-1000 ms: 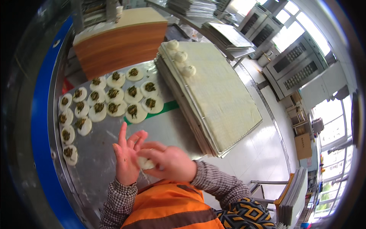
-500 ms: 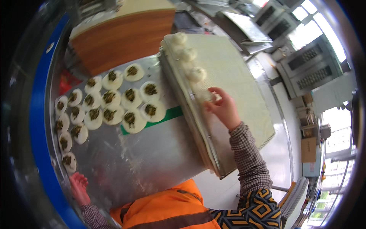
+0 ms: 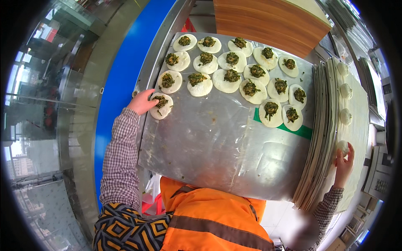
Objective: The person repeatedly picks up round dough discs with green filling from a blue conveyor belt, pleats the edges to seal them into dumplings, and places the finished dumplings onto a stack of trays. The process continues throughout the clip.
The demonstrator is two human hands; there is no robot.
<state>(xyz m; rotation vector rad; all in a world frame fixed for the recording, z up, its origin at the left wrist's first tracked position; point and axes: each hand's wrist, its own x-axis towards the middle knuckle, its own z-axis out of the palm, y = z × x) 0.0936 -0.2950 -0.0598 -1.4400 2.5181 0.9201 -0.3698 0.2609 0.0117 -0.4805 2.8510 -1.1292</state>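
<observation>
My left hand [image 3: 142, 101] reaches to the left edge of the shiny metal sheet [image 3: 217, 142], its fingers curled on the nearest flat dough round [image 3: 162, 108], which is topped with green filling. Several more filled rounds [image 3: 234, 73] lie in rows beyond it. My right hand [image 3: 344, 162] is far to the right on a stack of flat trays [image 3: 320, 138], fingertips closed around a white dough ball [image 3: 342, 147]. Three more dough balls [image 3: 346, 116] sit in a line further along the top tray.
A stack of wooden boards [image 3: 268, 21] stands behind the rounds. A blue rail [image 3: 119, 79] runs along the left of the sheet. A strip of green tape [image 3: 302, 131] lies near the tray stack. Metal racks stand at the far right.
My left hand has come up from the lower left to the nearest filled round. My right hand stays on the tray stack with a dough ball.
</observation>
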